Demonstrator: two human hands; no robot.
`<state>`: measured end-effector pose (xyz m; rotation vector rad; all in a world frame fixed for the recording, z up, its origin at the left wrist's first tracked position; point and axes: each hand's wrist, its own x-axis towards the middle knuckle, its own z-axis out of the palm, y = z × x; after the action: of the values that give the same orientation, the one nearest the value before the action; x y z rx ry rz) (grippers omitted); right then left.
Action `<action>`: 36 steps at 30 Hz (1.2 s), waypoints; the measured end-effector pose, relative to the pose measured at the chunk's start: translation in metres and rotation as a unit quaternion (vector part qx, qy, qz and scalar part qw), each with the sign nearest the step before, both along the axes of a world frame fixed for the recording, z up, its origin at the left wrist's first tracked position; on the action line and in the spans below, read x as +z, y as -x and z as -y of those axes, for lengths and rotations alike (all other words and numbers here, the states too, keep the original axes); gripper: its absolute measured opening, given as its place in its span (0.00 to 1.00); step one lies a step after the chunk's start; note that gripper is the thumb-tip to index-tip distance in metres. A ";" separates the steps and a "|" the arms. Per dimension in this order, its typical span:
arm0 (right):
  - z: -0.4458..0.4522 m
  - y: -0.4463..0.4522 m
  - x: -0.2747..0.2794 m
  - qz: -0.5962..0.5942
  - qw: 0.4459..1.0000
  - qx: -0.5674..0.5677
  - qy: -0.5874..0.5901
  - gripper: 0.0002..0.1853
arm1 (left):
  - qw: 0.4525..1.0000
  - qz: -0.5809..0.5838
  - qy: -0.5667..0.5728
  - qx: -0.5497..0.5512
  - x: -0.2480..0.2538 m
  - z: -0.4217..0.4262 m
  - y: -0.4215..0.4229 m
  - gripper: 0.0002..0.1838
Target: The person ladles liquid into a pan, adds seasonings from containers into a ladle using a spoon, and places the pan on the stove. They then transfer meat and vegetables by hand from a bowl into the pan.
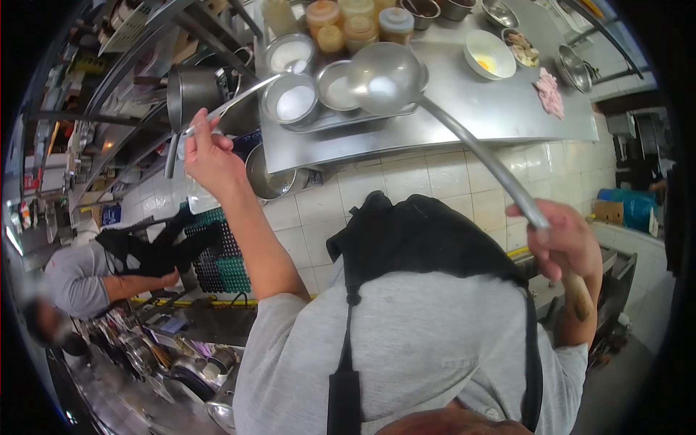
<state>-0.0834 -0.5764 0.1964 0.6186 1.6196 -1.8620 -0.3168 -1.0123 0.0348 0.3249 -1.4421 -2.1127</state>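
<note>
My right hand (569, 239) is wrapped round the wooden-ended handle of a large metal ladle (486, 152). The ladle's bowl hangs over the steel table, with a small heap of white powder (381, 85) inside. Between the fingers of my left hand (214, 156) is the thin handle of a long metal spoon (250, 92). The spoon's head is above the metal containers at the table's left edge. One container (295, 103) and another behind it (290, 52) hold white powder or grains. A third container (335, 85) is partly hidden by the ladle.
Several sauce tubs (359, 32) line the back of the steel table (449, 119). Farther right are a white bowl with egg yolk (490, 54), a pink cloth (549, 93) and metal bowls. A shelf rack and a pot (199, 98) stand left. A co-worker (94, 275) is at lower left.
</note>
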 end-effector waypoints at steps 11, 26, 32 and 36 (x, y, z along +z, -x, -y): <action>-0.012 -0.018 0.005 -0.014 0.999 -0.032 0.029 0.28 | 0.941 -0.048 0.328 -0.071 -0.036 -0.086 0.010 0.10; -0.034 -0.051 -0.006 -0.039 0.991 -0.127 0.029 0.29 | 0.956 0.035 0.271 -0.107 -0.062 -0.104 0.023 0.13; -0.037 -0.045 -0.010 -0.033 0.994 -0.101 0.016 0.28 | 0.962 0.070 0.251 -0.081 -0.072 -0.097 0.025 0.14; -0.036 -0.040 -0.012 -0.033 0.995 -0.092 0.018 0.28 | 0.982 0.048 0.174 -0.060 -0.069 -0.085 0.026 0.13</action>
<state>-0.0429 -0.5403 0.1845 0.7190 1.6143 -2.0600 -0.3426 -0.9269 -0.0342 0.2099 -1.8934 -1.9080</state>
